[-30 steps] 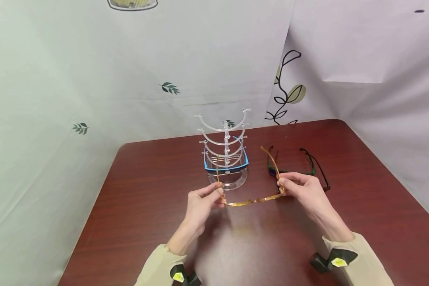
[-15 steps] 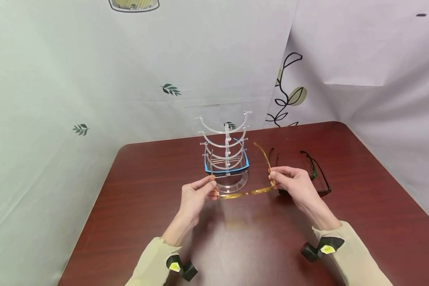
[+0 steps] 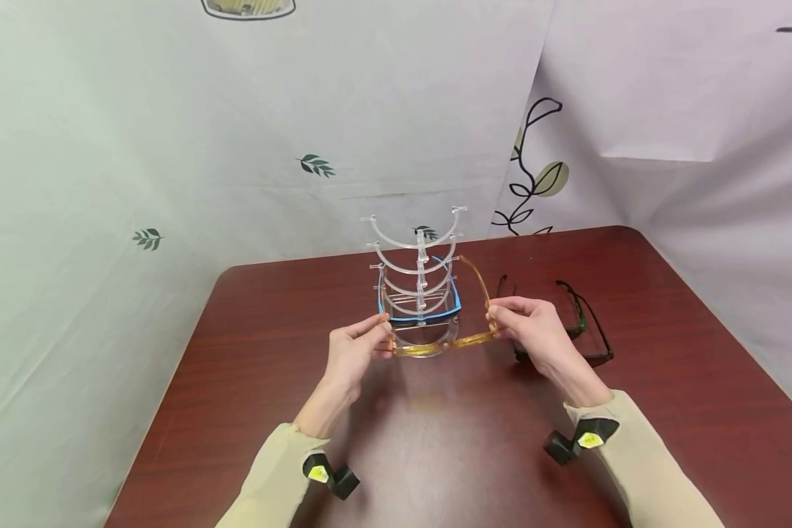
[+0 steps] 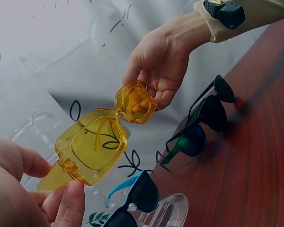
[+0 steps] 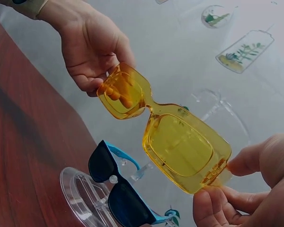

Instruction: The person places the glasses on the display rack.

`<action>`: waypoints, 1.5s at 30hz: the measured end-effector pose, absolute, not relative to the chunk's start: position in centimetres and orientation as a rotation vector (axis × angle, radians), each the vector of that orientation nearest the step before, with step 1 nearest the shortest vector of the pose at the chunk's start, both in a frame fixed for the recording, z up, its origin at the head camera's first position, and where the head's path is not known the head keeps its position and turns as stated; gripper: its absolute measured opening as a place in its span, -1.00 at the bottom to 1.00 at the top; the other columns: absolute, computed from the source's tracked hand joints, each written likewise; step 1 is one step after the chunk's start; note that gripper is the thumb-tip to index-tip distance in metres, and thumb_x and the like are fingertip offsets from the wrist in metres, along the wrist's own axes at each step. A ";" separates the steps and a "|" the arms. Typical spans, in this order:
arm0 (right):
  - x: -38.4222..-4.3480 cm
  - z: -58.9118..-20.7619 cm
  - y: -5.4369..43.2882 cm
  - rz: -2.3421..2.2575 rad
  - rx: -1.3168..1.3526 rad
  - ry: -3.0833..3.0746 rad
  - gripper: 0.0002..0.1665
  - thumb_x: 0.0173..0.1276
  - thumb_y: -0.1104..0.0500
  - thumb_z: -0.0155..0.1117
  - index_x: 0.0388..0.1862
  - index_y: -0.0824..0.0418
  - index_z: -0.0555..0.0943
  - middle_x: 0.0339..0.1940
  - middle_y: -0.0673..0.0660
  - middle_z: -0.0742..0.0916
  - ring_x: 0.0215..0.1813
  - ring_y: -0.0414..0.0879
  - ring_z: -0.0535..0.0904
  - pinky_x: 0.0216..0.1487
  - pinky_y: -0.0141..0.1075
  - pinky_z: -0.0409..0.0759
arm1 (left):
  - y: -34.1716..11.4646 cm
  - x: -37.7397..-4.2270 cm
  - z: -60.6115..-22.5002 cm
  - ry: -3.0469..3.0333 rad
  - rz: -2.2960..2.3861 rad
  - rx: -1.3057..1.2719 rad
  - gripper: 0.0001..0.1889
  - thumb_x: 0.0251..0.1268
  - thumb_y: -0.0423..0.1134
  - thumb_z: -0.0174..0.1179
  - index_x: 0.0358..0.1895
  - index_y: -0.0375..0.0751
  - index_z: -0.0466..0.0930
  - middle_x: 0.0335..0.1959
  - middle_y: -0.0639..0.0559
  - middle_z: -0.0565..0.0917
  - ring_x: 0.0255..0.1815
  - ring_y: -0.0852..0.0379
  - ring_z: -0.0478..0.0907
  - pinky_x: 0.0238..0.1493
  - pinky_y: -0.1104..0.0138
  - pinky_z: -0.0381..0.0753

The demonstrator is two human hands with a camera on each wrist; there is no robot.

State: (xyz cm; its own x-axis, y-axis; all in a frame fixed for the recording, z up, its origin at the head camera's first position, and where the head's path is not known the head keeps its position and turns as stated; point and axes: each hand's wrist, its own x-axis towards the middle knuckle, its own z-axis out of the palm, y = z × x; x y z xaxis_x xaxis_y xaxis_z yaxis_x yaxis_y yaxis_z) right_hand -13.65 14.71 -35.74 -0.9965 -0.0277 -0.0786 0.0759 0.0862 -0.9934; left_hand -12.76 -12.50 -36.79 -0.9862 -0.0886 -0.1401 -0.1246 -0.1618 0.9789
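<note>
Logging remotely, I have: yellow glasses, left hand and right hand pinching opposite ends, presumably for balance.

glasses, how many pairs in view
4: yellow pair in the left hand and right hand; blue pair on the stand; green pair and black pair on the table, partly hidden behind the right hand in the head view.

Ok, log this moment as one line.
left hand: pinches yellow glasses | right hand: pinches same glasses | blue-framed sunglasses: on clear stand | green sunglasses, black sunglasses: on table
</note>
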 end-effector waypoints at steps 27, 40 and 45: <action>-17.5 -35.4 13.2 -2.082 0.084 2.207 -0.60 0.49 0.25 0.22 0.10 0.58 0.55 -0.25 0.19 0.72 -0.36 -0.22 0.65 -0.21 -0.34 0.74 | -13.3 -16.5 -36.2 2.149 2.327 -0.346 -0.71 0.20 -0.50 0.21 -0.02 -0.57 0.65 -0.61 0.00 0.65 -0.64 0.24 0.54 -0.60 0.52 0.54; -19.0 -35.3 12.8 -2.073 0.093 2.192 -0.62 0.48 0.29 0.18 0.11 0.59 0.54 -0.28 0.14 0.73 -0.37 -0.21 0.66 -0.15 -0.32 0.74 | -13.7 -18.0 -36.0 2.205 2.285 -0.364 -0.71 0.25 -0.46 0.23 0.00 -0.58 0.64 -0.57 -0.01 0.67 -0.64 0.23 0.54 -0.57 0.49 0.55; -19.5 -35.3 12.6 -2.101 0.095 2.169 -0.62 0.46 0.32 0.17 0.10 0.62 0.53 -0.30 0.16 0.73 -0.40 -0.22 0.66 -0.21 -0.36 0.74 | -13.7 -18.3 -35.8 2.217 2.274 -0.392 -0.72 0.28 -0.44 0.25 0.00 -0.55 0.66 -0.54 -0.02 0.69 -0.64 0.23 0.55 -0.56 0.49 0.55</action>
State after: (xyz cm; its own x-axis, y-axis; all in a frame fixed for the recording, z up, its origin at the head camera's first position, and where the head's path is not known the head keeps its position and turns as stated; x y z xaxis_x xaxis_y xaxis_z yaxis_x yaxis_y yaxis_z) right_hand -19.52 12.60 -35.27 -0.9908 -0.0383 -0.1297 0.1284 0.0345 -0.9911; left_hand -18.32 -13.69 -35.80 -0.9683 -0.2112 -0.1335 -0.1281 -0.0390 0.9910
